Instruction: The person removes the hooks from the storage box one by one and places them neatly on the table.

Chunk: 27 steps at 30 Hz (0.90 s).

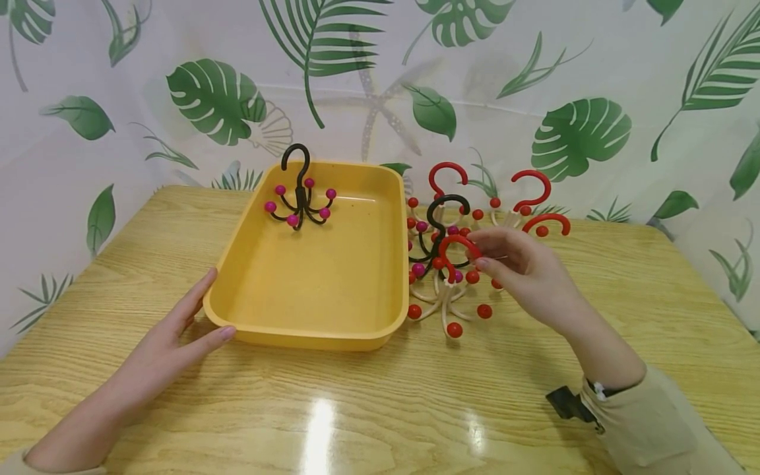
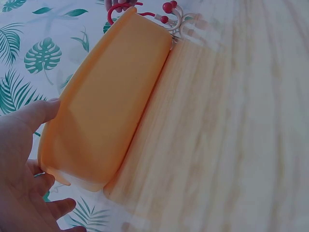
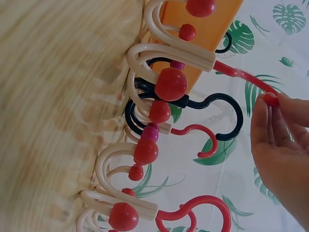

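Note:
My right hand (image 1: 528,270) pinches the red hook end of a multi-arm hanger (image 1: 448,303) by its curve. This hanger has cream arms tipped with red balls and stands upright, close against other hangers. In the right wrist view, thumb and fingertips meet on the red hook (image 3: 251,79). My left hand (image 1: 172,349) spans the near left corner of a yellow tray (image 1: 309,336), touching it with fairly straight thumb and forefinger; the other fingers hang loose. A black hanger (image 1: 301,198) with magenta balls stands inside the tray, at its far left.
Right of the tray cluster another black hanger (image 1: 439,231) and several red-hooked ones, such as the hanger (image 1: 532,188) at the back. Their arms overlap. A leaf-patterned sheet (image 1: 380,86) rises behind the wooden table (image 1: 285,402).

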Available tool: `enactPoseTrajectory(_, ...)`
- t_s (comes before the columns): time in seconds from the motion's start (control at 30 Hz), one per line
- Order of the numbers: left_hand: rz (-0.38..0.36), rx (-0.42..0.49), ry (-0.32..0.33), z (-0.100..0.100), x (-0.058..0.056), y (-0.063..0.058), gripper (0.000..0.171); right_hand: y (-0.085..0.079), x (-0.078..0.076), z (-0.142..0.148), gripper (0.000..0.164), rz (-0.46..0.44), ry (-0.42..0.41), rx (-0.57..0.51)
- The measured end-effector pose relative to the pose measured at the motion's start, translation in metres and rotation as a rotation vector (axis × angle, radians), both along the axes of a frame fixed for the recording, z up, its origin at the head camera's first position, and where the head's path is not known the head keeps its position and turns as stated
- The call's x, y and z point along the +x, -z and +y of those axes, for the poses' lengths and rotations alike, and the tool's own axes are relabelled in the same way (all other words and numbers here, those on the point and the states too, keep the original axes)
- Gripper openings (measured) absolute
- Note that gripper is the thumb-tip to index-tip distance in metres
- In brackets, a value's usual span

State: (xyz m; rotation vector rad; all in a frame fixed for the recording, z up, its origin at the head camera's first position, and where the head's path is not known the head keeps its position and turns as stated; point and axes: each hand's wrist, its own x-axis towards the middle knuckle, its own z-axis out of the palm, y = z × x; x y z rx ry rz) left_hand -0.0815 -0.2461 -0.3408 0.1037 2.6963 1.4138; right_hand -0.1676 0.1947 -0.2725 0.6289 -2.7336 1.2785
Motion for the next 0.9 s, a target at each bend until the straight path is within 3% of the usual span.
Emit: enactPoseTrajectory(0.9,-0.003,0.028,0.009,0.0019,0.0000,-0.0006,0.083,-0.0024,-0.0061,0.0031,0.031,-0.012,0.004,0.024)
